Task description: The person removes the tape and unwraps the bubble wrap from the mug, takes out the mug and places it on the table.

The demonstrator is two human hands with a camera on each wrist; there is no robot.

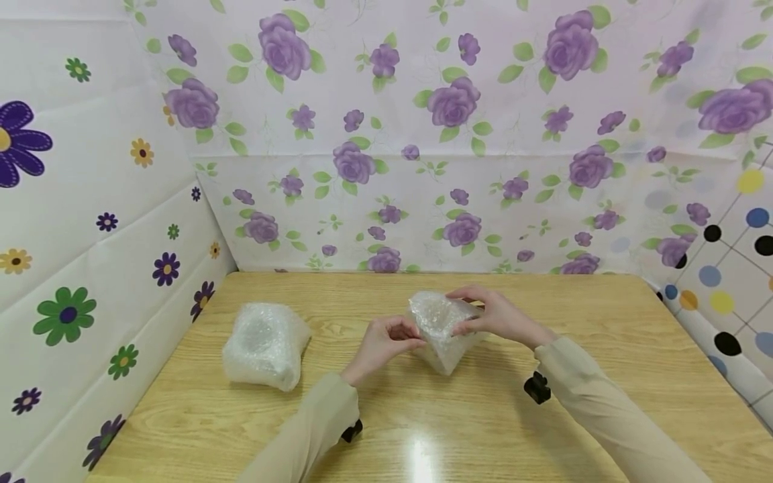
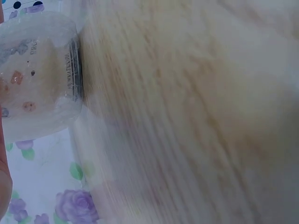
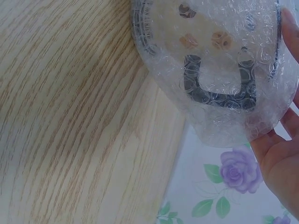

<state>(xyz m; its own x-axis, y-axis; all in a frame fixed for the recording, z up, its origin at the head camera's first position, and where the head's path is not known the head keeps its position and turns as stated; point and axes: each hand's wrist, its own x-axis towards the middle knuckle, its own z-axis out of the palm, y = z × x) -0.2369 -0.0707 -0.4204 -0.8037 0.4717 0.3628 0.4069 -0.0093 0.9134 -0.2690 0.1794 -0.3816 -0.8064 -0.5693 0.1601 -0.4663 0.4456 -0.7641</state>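
Observation:
A mug in clear bubble wrap (image 1: 441,329) stands between both hands on the wooden table. Through the plastic, the right wrist view shows its dark squared handle (image 3: 219,98) and small printed figures; dark lettering near the rim appears in the left wrist view on the wrapped mug (image 2: 39,79). My left hand (image 1: 385,343) pinches the wrap at the left side with thumb and forefinger. From the right, my right hand (image 1: 498,318) grips the wrap, thumb in front and fingers behind. Only an edge of the left hand shows in its wrist view.
Farther left on the table (image 1: 374,436) sits another bubble-wrapped bundle (image 1: 262,345), its contents hidden. A purple-rose cloth (image 1: 410,154) hangs behind the table, with patterned cloths at both sides. Each sleeve has a small black device (image 1: 537,388) beneath it.

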